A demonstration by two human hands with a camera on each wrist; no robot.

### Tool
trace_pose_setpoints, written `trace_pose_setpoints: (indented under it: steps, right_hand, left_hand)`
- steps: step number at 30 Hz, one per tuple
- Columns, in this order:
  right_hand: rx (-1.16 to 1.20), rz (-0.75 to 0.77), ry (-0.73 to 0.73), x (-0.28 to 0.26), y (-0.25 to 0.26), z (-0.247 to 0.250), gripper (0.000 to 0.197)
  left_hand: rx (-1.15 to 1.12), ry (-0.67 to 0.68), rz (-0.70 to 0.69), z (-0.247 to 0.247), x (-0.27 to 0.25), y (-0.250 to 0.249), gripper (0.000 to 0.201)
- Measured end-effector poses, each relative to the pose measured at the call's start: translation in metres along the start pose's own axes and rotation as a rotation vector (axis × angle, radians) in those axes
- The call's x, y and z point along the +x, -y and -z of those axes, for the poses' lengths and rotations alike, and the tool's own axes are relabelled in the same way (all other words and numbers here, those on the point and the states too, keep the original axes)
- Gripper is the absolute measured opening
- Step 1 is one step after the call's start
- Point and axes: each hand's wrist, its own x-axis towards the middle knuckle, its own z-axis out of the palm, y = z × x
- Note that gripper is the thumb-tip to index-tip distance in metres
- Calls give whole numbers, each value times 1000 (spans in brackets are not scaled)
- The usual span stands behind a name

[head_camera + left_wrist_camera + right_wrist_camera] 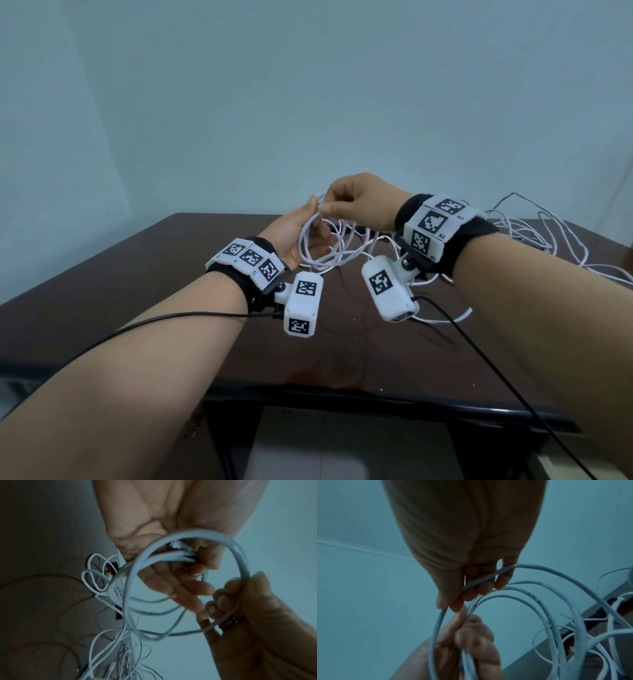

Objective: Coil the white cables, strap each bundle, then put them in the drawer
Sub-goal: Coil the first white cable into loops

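Observation:
A white cable coil point(308, 255) of several loops hangs above the dark table. My left hand point(298, 229) grips the top of the coil, with its fingers curled round the gathered strands point(183, 557). My right hand point(352, 202) is just above and to the right of it and pinches one strand of the same cable point(471, 586) between thumb and fingers, close to the left fingertips. In the right wrist view, the left hand point(471, 642) shows below, holding the loops. The cable's free part trails right toward the table.
A tangle of loose white cables point(534, 233) lies on the back right of the dark brown table point(154, 274). Short dark strips point(118, 613) lie among them. Black camera leads point(479, 346) run from both wrists toward the table's front edge point(342, 399).

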Motion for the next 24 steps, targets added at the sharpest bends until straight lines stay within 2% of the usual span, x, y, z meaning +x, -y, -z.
trace_pose_setpoints:
  steps: [3,8,10,13,15,21,24]
  right_hand:
    - [48,13,-140,3,-4,3,21]
    - [102,7,-277,3,-17,2,27]
    - [128,-32,-261,4,-23,2,33]
    - [120,-92,-150,4,-34,2,35]
    - [146,-104,-133,3,-39,2,38]
    - [308,-148,-260,5,-48,-8,46]
    - [366,-133,-270,4,-46,-12,46]
  left_hand:
    - [-36,72,72,-5,-3,-4,49]
    - [-146,184,130,-7,-2,-9,59]
    - [-170,228,143,-8,-3,-10,61]
    - [-163,294,155,-8,-4,-12,63]
    - [-143,288,152,-7,-4,-12,63]
    - [-178,196,154,-9,0,-7,47]
    - [-219,134,165,-9,1,-6,48]
